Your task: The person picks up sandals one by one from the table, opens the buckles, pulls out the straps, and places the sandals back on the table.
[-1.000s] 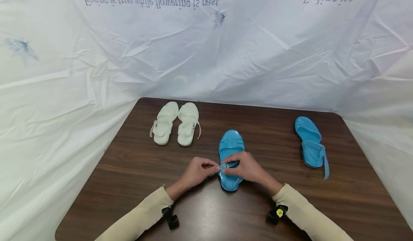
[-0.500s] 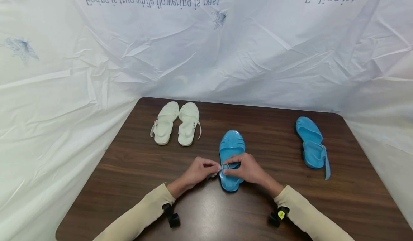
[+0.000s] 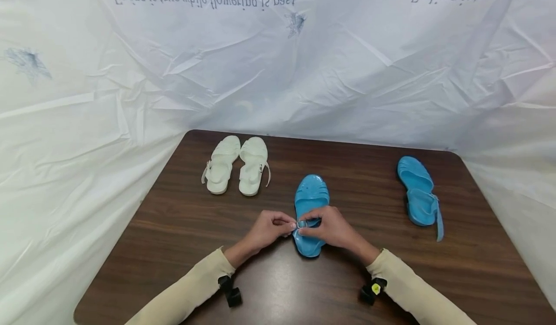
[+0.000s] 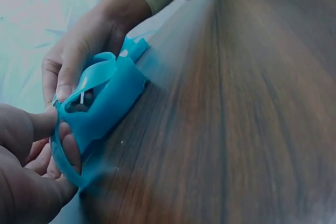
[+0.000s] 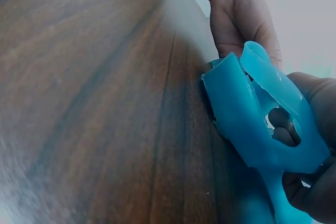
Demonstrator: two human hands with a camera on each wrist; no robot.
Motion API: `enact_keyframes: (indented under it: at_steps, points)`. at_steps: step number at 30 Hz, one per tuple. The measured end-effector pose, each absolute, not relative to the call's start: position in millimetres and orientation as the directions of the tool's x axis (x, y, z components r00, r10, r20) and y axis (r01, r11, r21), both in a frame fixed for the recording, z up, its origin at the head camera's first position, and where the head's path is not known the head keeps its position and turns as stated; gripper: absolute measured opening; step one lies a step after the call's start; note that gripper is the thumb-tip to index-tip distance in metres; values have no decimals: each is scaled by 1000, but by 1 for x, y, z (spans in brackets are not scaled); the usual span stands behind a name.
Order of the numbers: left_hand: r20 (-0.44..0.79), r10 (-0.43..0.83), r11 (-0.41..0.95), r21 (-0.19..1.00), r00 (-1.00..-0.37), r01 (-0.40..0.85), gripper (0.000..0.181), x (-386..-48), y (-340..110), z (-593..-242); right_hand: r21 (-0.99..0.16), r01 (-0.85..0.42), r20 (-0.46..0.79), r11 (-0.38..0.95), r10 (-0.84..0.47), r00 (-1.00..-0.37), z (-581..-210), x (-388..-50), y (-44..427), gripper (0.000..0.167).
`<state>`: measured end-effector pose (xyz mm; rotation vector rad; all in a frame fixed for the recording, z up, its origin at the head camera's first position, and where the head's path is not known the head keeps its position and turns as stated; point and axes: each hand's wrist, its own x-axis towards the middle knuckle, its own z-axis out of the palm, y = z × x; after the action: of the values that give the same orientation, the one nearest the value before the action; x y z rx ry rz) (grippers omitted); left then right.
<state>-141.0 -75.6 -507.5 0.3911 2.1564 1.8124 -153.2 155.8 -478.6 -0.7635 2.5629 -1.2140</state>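
A blue jelly sandal (image 3: pixel 311 190) lies toe-away on the table between my hands. Its ankle strap (image 4: pixel 65 166) loops near the left fingertips in the left wrist view. With thumb and forefinger my left hand (image 3: pixel 269 228) pinches the strap beside the small metal buckle (image 3: pixel 302 224). From the other side my right hand (image 3: pixel 333 226) holds the buckle and strap between its thumb and forefinger. The sandal's heel part (image 5: pixel 236 108) shows large in the right wrist view. Fingers partly hide the strap's end, so how far it passes through the buckle cannot be made out.
A pair of white sandals (image 3: pixel 251 173) stands at the back left of the brown wooden table (image 3: pixel 173 247). Another blue sandal (image 3: pixel 418 194), its strap hanging loose, lies at the right. White printed sheeting (image 3: pixel 278 83) hangs behind the table.
Both hands stay at the buckle throughout, with only very slight shifts of the fingers and sandal. The other sandals stay where they were.
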Motion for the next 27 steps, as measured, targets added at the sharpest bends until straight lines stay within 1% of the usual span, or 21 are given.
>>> enact_keyframes:
  at_steps: [4,8,11,13,18,20,21,23,27]
  points:
    - [-41,406,238,969,-913,62,14,-139,-78,-503,-764,-365,39,532,-527,-849,-479,-154,155,24]
    - [-12,436,329,933,-900,147,14,-137,-84,-499,-774,-364,48,519,-525,-850,-480,-154,156,24]
    - [0,439,362,915,-898,177,15,-137,-87,-499,-782,-359,49,510,-523,-851,-479,-154,156,24]
    - [-10,434,347,925,-901,157,15,-137,-88,-500,-785,-354,45,509,-522,-852,-478,-153,156,24]
    - [-71,440,174,985,-895,7,18,-140,-86,-503,-787,-350,43,508,-521,-853,-477,-152,155,25]
    - [-85,449,130,991,-890,-29,18,-141,-84,-503,-786,-354,46,508,-523,-851,-477,-151,155,25]
    - [-88,452,128,991,-888,-32,17,-142,-84,-502,-783,-359,48,507,-527,-849,-477,-151,155,24]
    - [-74,456,155,988,-887,-2,16,-143,-83,-500,-775,-375,55,508,-537,-842,-477,-151,154,24]
    - [-11,452,263,957,-892,121,12,-144,-81,-496,-759,-403,66,512,-556,-829,-476,-152,153,24]
